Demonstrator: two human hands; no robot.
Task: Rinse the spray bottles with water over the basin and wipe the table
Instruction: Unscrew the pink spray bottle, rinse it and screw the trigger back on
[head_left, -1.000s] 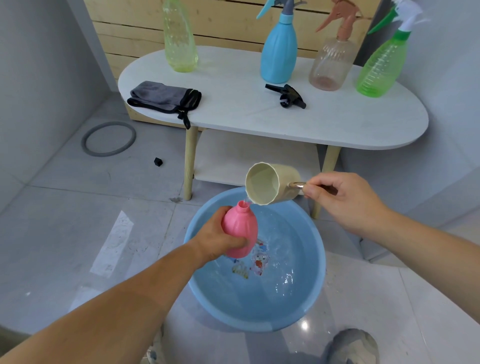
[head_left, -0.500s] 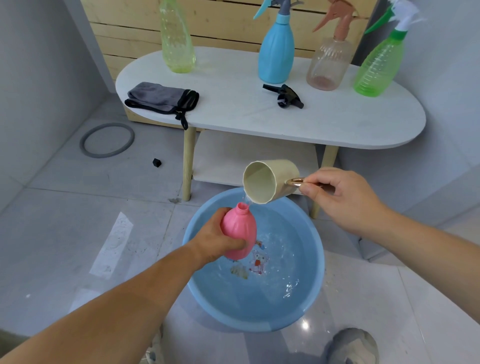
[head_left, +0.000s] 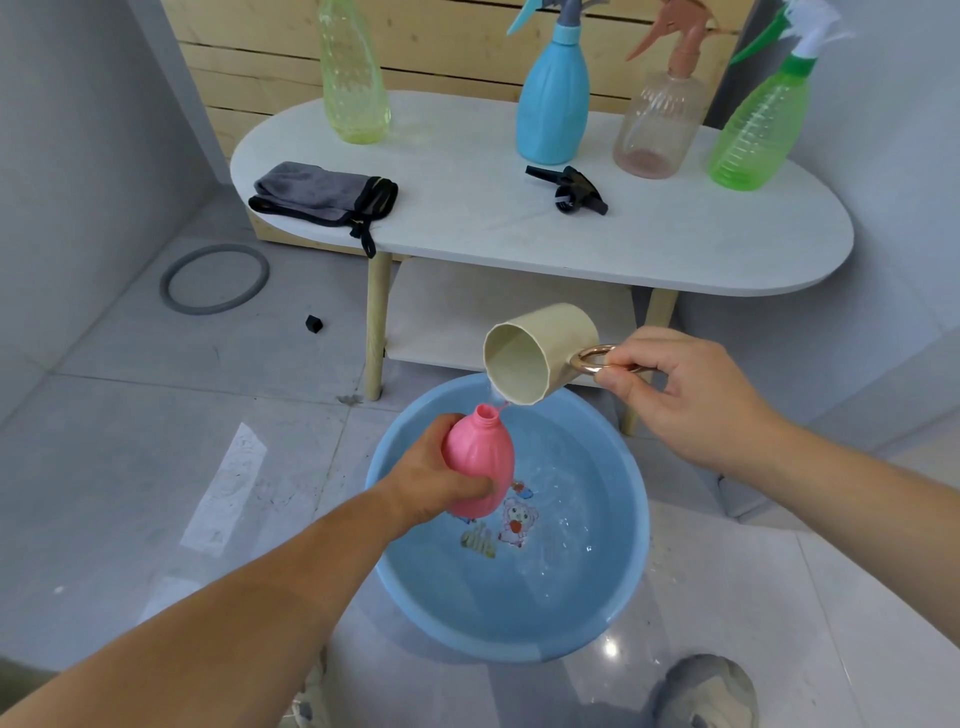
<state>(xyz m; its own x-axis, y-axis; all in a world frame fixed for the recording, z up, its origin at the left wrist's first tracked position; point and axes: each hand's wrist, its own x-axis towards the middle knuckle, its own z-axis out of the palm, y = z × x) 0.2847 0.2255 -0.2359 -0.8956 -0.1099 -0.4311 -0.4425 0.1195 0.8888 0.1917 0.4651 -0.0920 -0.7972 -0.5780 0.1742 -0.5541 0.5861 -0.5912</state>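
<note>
Left hand: wrapping fingers and thumb round the lower body of the pink bottle, holding it capless with the neck pointing up.
Right hand: pinching the metal ring handle of the cup between thumb and fingers, tipping the mouth down and to the left.
Cup: hanging just above and to the right of the bottle neck, letting a thin trickle fall from the lower lip toward the opening.
Basin: sitting on the floor directly beneath both hands, holding shallow water and catching the spill.
Doing it well: probably lining the lip up right over the narrow neck, pouring slowly so as to be filling the inside rather than wetting the outside, and bracing the bottle steady above the middle of the basin.
Risks: likely losing grip on wet plastic, or overshooting the small opening and splashing past the rim.
Table: standing behind the basin, carrying four other bottles, a loose black spray head and a folded grey cloth, waiting for wiping.
</note>
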